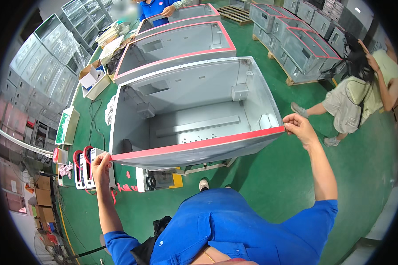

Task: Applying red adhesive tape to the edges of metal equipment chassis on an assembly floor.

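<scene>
**Two pinches on a red strip (199, 144) along a grey metal box (194, 84)**

The strip lies along the near top edge of the open box, running from corner to corner. The left hand (101, 164) pinches its left end, thumb against fingers; the right hand (296, 129) does the same at the right end, its other fingers curled loosely.

The strip looks like tape: probably light, limp lengthwise and tacky underneath, quick to crease or twist. Its ends are the sensible holds, with even tension between them. The box, by contrast, looks stiff and heavy.

The fingertips cover the strip's very ends, and whether its underside is stuck down or only resting cannot be told. The box hides most of the support (205, 168) beneath it, and shadow darkens its inner left side.
</scene>
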`<act>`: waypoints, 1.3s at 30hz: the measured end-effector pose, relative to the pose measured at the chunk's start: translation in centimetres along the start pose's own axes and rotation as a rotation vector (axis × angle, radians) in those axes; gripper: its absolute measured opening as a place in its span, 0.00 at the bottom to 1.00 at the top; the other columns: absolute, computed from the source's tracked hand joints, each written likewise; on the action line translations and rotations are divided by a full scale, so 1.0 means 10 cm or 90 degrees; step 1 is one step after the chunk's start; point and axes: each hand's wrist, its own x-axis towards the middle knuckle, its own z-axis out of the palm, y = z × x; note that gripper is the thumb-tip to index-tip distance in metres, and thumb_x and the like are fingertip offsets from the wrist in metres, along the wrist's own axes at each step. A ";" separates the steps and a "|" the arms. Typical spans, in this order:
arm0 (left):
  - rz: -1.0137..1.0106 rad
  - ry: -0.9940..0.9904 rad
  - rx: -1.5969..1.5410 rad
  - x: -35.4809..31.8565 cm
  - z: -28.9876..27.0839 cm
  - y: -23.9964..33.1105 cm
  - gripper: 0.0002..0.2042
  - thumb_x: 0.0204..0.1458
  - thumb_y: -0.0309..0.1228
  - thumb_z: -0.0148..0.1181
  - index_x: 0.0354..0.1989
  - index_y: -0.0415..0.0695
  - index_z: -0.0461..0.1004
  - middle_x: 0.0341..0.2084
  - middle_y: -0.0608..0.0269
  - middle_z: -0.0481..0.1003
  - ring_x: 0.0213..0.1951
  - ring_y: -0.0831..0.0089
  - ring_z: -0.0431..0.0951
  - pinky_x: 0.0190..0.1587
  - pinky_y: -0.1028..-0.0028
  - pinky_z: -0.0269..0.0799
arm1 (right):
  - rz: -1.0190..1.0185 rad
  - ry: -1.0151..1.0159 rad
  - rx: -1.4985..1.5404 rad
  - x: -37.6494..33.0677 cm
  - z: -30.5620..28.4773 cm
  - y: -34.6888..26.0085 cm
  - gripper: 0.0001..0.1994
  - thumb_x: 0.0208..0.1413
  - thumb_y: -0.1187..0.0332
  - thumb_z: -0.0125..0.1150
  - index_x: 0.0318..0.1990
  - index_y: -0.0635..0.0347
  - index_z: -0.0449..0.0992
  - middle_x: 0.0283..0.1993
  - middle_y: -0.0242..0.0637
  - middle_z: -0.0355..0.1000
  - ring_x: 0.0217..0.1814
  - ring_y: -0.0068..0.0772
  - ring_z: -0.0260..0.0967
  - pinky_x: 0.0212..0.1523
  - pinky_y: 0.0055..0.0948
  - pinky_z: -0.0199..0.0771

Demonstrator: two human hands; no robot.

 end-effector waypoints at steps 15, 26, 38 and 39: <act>0.002 0.022 0.022 -0.01 0.09 0.04 0.02 0.47 0.23 0.57 0.25 0.38 0.72 0.23 0.69 0.69 0.19 0.87 0.61 0.20 0.87 0.52 | -0.008 0.110 0.162 -0.06 0.22 0.27 0.11 0.48 0.66 0.59 0.37 0.57 0.69 0.31 0.24 0.67 0.32 0.14 0.61 0.31 0.16 0.59; 0.012 0.041 0.025 -0.02 0.16 0.03 0.05 0.45 0.21 0.57 0.20 0.40 0.71 0.23 0.70 0.68 0.20 0.88 0.60 0.20 0.87 0.50 | -0.036 0.138 0.172 -0.04 0.24 0.35 0.10 0.48 0.65 0.59 0.36 0.57 0.69 0.30 0.23 0.67 0.30 0.13 0.59 0.32 0.16 0.57; 0.020 0.048 0.024 -0.04 0.16 0.03 0.05 0.42 0.21 0.60 0.19 0.40 0.71 0.23 0.69 0.69 0.19 0.87 0.60 0.21 0.86 0.50 | -0.347 0.422 -0.223 -0.17 0.64 0.27 0.09 0.52 0.74 0.51 0.42 0.64 0.67 0.43 0.36 0.65 0.45 0.27 0.62 0.47 0.27 0.61; 0.021 0.050 0.023 -0.05 0.18 0.03 0.05 0.42 0.22 0.60 0.19 0.40 0.71 0.21 0.70 0.68 0.18 0.87 0.59 0.21 0.85 0.50 | -0.402 0.403 -0.262 -0.21 0.76 0.23 0.10 0.52 0.74 0.52 0.42 0.64 0.67 0.45 0.37 0.65 0.47 0.31 0.62 0.49 0.28 0.60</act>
